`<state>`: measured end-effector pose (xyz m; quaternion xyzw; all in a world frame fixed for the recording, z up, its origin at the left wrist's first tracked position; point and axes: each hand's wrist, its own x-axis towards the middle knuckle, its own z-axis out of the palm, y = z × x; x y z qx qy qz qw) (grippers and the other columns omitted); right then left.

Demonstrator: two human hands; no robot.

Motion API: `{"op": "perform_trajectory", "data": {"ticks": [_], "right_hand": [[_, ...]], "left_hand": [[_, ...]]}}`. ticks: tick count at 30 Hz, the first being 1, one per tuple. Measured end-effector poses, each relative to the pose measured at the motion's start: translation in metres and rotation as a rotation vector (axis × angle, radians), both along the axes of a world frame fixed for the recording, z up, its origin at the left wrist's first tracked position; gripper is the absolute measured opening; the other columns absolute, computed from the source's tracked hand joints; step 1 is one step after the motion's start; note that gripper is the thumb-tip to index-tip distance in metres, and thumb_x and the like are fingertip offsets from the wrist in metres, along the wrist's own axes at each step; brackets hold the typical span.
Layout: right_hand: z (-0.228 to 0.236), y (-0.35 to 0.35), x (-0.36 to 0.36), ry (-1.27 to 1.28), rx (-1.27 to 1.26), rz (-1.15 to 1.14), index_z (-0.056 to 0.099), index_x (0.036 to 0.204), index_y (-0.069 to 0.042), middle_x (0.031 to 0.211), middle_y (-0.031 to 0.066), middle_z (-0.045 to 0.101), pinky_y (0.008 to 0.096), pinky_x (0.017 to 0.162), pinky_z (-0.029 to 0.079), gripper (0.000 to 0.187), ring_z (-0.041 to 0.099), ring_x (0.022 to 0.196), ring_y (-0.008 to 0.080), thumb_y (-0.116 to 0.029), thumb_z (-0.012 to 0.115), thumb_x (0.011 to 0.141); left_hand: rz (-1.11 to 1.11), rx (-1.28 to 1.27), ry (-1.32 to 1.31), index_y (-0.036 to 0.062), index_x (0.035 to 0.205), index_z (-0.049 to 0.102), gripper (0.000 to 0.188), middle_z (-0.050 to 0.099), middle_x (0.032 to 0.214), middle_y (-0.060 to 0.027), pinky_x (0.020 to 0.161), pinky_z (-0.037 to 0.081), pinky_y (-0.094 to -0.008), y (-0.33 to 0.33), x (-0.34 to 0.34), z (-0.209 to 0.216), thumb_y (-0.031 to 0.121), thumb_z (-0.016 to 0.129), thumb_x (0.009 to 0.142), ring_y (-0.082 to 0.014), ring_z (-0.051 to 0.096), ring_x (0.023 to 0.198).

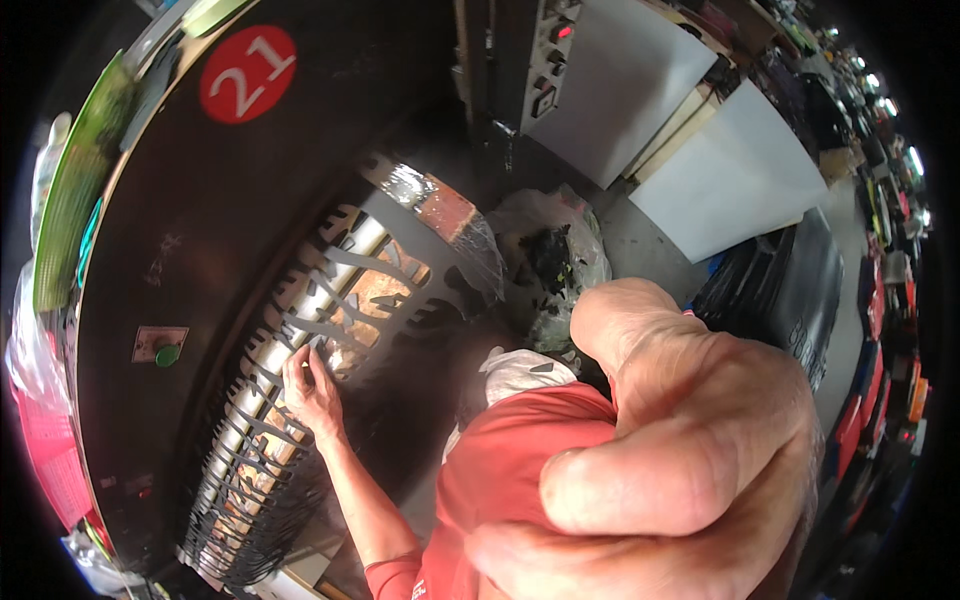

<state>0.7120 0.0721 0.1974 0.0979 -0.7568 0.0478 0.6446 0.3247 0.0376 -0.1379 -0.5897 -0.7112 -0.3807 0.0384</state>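
Note:
My left hand (314, 398) reaches to the long metal roller (262, 345) of a dark machine. Its thumb and fingertips come together at one of the black cut strips (310, 325), thin wavy pieces that hang in a row across the roller. Very close to the camera, my right hand (690, 450) fills the lower right. The thumb stands apart from the curled fingers, and nothing shows between them. This hand hides part of my red shirt and the floor behind it.
The machine's dark panel (150, 250) rises on the left, with a green button (167, 354). A clear plastic bag (590, 240) with black scraps lies beyond the roller. White boards (730, 170) and a control strip (553, 60) stand at the far right. Shiny black sheets (790, 290) lie on the right.

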Motion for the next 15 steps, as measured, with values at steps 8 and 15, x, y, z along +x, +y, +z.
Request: {"op": "perform_trajectory", "data": {"ticks": [8,15], "right_hand": [[-0.074,0.045,-0.029,-0.11,-0.187,-0.115,0.064,0.081,-0.007,0.08,0.006,0.06,0.0401,0.059,0.057,0.014,0.067,0.071,0.0265,-0.018,0.071,0.079],[-0.243,0.132,-0.117,-0.294,-0.697,-0.061,0.076,0.092,-0.003,0.089,0.0156,0.073,0.0422,0.066,0.06,0.014,0.072,0.071,0.036,-0.002,0.063,0.087]], "left_hand": [[0.031,-0.087,0.078,0.0015,0.106,0.073,0.013,0.074,0.109,-0.0148,0.09,0.056,-0.0421,-0.012,0.008,-0.006,0.014,0.072,0.102,-0.0328,0.071,0.1],[0.057,-0.118,-0.031,-0.0014,0.099,0.072,0.019,0.071,0.102,-0.0142,0.082,0.055,-0.0406,-0.009,0.009,-0.011,0.017,0.072,0.103,-0.0311,0.069,0.09]]}}
